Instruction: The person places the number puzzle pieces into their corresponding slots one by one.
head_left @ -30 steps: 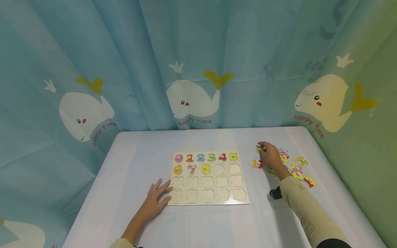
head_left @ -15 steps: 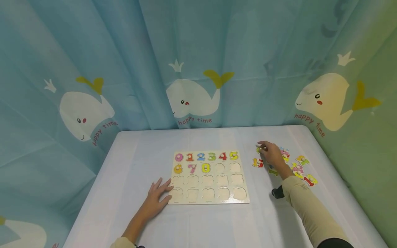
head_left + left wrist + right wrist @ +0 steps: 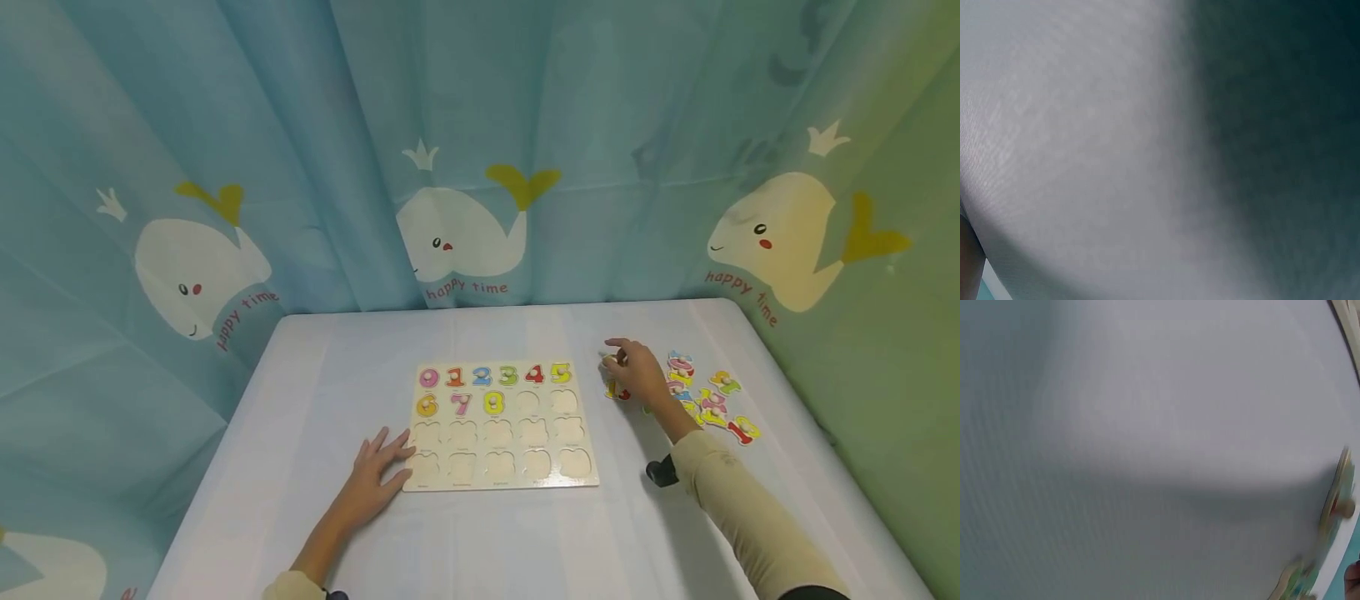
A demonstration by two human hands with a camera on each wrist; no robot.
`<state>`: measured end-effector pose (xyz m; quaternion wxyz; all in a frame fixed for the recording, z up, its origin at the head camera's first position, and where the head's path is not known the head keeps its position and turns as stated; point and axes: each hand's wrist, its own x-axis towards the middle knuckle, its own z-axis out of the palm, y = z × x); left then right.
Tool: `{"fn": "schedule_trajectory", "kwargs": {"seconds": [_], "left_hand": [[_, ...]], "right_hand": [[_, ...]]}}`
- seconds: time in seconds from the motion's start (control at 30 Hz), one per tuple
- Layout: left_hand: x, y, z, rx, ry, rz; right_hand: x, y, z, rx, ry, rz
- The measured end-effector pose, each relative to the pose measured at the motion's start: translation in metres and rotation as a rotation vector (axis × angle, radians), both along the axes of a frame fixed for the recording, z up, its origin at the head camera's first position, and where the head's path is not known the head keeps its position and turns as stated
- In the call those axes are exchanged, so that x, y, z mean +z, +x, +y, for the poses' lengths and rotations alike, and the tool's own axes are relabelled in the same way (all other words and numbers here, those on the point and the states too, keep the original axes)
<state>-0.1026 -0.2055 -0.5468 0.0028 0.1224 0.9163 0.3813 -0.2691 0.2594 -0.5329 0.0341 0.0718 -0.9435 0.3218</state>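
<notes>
A wooden number board (image 3: 516,434) lies on the table, with pieces 0 to 8 in its upper two rows and bare recesses after them. My left hand (image 3: 367,483) rests at the board's left edge, fingers spread and fingertips touching it. Right of the board, my right hand (image 3: 641,375) pinches a small yellow-green number piece (image 3: 606,361); its digit is mostly hidden by the fingers. Just below that hand lies a 15 piece (image 3: 613,390), partly covered. In the right wrist view, a puzzle piece with a wooden knob (image 3: 1343,509) shows at the right edge.
Several number pieces lie in a loose pile (image 3: 712,402) right of my right hand, some overlapping. A white cloth (image 3: 517,542) covers the table. Behind it hangs a blue curtain (image 3: 315,250) with whale prints. The left wrist view shows mostly blurred cloth.
My right hand has moved a little left, away from the pile, and the yellow-green piece has moved with it. The left hand stays at the board's edge.
</notes>
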Motion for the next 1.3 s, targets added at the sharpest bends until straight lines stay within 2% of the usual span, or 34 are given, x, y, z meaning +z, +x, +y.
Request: {"fn": "schedule_trajectory", "kwargs": {"seconds": [0.13,0.27,0.77,0.93,1.3], "left_hand": [[0.000,0.000,0.000,-0.010,0.009,0.010],[0.000,0.001,0.000,-0.011,0.020,0.023],[0.001,0.001,0.001,0.003,0.019,0.015],[0.000,0.002,0.001,0.002,0.016,0.019],[0.000,0.000,0.001,0.014,-0.005,-0.013]], "right_hand": [[0.001,0.008,-0.020,0.010,-0.004,0.019],[0.003,0.017,-0.041,0.020,-0.020,-0.001],[-0.002,0.043,-0.105,0.150,-0.101,-0.031],[0.000,0.053,-0.122,0.111,-0.093,-0.069],[-0.006,0.058,-0.145,0.037,-0.015,0.000]]}}
